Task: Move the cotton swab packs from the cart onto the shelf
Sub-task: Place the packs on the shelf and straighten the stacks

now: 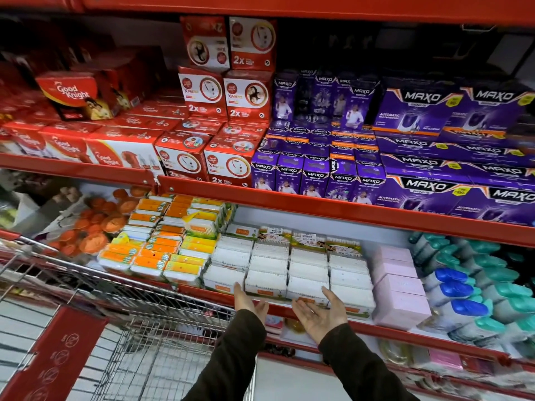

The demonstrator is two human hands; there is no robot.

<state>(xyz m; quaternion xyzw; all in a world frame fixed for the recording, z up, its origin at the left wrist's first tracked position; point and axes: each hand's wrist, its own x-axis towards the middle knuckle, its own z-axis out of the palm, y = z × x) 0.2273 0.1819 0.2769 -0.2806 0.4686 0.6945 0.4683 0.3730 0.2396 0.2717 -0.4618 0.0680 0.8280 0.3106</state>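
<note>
White cotton swab packs [289, 267] fill the middle of the lower red shelf [388, 331] in several rows, with orange labels on their front faces. My left hand [249, 303] and my right hand [320, 312] hover palms-inward just in front of the front row, fingers apart, holding nothing. Both are in dark sleeves. The wire cart [124, 322] stands at the lower left, against the shelf; no pack is visible inside it.
Orange and yellow swab packs [162, 250] lie left of the white ones, pink boxes [399, 287] to their right, then blue and teal containers [474, 287]. The shelf above holds red Good Knight boxes [185, 157] and purple Maxo boxes [405, 175]. The cart has a red panel [55, 354].
</note>
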